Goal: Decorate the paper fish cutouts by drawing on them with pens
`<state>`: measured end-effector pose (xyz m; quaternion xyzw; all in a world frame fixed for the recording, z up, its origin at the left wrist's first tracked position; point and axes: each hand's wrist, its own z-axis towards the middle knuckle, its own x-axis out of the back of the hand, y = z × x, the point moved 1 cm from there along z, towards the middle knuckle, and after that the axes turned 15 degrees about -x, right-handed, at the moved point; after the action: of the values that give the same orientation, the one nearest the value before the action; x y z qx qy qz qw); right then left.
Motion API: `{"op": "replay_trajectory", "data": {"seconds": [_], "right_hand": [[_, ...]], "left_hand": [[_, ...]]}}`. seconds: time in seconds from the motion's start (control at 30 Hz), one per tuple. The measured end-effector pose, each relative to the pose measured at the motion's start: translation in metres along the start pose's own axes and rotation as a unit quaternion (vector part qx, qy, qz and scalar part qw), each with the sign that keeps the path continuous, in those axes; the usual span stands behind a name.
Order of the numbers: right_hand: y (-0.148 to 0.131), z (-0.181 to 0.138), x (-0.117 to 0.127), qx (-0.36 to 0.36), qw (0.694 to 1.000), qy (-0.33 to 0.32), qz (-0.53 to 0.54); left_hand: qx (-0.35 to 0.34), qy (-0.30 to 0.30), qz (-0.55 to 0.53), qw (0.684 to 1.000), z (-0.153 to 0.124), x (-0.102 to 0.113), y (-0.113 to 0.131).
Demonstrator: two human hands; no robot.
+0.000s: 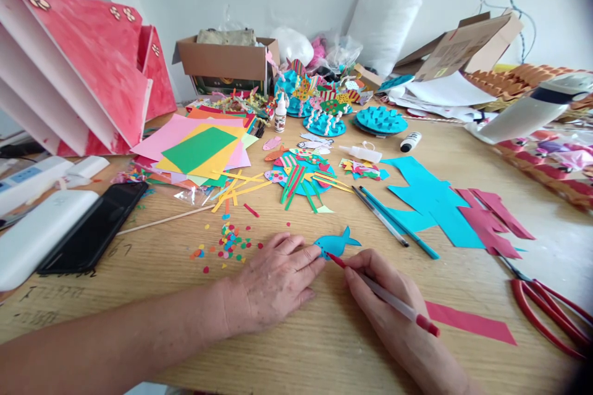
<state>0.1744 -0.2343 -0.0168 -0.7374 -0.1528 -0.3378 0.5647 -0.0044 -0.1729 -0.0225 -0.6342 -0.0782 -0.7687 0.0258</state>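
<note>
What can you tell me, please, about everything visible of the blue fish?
The blue fish is a flat cutout, apparently of paper, with a rounded body and a forked tail. It lies on the table, its tail pointing towards the picture's upper right. Fingers of the left hand rest at the end opposite the tail. The tip of the red pen in the right hand is at its lower part; whether it touches is hard to tell.

A craft workroom — stacked coloured paper [200,149], cut scraps [433,197], scissors [519,303].
</note>
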Motion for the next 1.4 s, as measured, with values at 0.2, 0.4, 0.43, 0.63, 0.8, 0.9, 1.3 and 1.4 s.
{"op": "replay_trajectory", "data": {"seconds": [0.2, 0.4, 0.43, 0.63, 0.8, 0.9, 1.3, 1.4], "right_hand": [[-0.0046, 0.0013, -0.0016, 0.001, 1.000, -0.002, 0.021], [-0.0001, 0.0019, -0.0017, 0.007, 1.000, -0.007, 0.016], [0.0002, 0.0018, -0.0015, 0.007, 1.000, -0.004, 0.013], [-0.0002, 0.0008, -0.0010, 0.010, 1.000, -0.005, 0.014], [0.0004, 0.0009, -0.0013, 0.005, 1.000, 0.001, 0.013], [0.0004, 0.0013, -0.0016, 0.006, 1.000, -0.002, 0.010], [0.0027, 0.0024, -0.0024, 0.004, 1.000, -0.001, 0.005], [0.0036, 0.0030, -0.0035, 0.006, 1.000, -0.009, 0.007]], "left_hand": [[0.000, -0.003, 0.004, 1.000, 0.0002, -0.0002, 0.0004], [0.000, 0.000, 0.007, 1.000, 0.0005, -0.0001, 0.0001], [-0.001, -0.001, 0.007, 1.000, 0.0003, -0.0001, 0.0000], [0.000, -0.003, 0.009, 1.000, -0.0002, -0.0006, 0.0000], [-0.001, -0.005, 0.007, 1.000, 0.0003, -0.0005, -0.0007], [0.000, -0.006, 0.005, 1.000, 0.0002, -0.0007, -0.0008], [-0.004, 0.004, 0.010, 1.000, -0.0004, 0.0006, 0.0010], [-0.001, 0.000, 0.007, 1.000, -0.0002, 0.0003, 0.0008]]}}
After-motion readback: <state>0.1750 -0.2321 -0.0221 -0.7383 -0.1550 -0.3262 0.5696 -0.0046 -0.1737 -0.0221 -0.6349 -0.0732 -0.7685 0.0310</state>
